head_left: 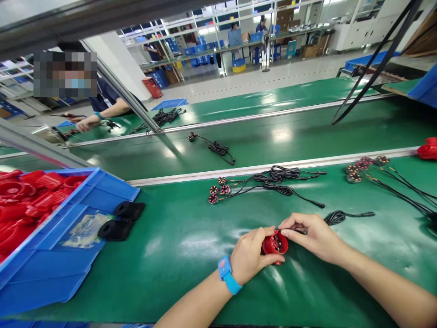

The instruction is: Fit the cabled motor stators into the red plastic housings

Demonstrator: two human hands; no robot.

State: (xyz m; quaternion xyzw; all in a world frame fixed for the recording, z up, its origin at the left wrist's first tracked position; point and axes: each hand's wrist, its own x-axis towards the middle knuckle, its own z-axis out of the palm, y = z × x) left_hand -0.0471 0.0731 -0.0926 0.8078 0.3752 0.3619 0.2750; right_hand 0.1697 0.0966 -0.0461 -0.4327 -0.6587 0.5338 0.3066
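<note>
a green work surface [177, 255] fills the near part of the scene, with a green conveyor belt [293, 132] running across behind it. at the near left sits a blue bin [68, 255] full of red plastic housings [23, 200]. 2 black rubber pieces [121, 221] lie just right of the bin's edge. farther back, near the middle, a bundle of black cables [280, 180] ends in 4 small round wired parts [218, 189]; 4 more like them [363, 167] lie to the right. across the belt at the far left, a co-worker's hand [87, 123] rests on the far surface. close to the camera, the left hand [249, 255], with a blue wristband [228, 274], is wrapped around a red housing [275, 244] just above the green surface. the right hand [312, 237] touches the housing's top edge, fingertips [285, 227] pinched together on a thin black cable [344, 216] trailing to the right.
</note>
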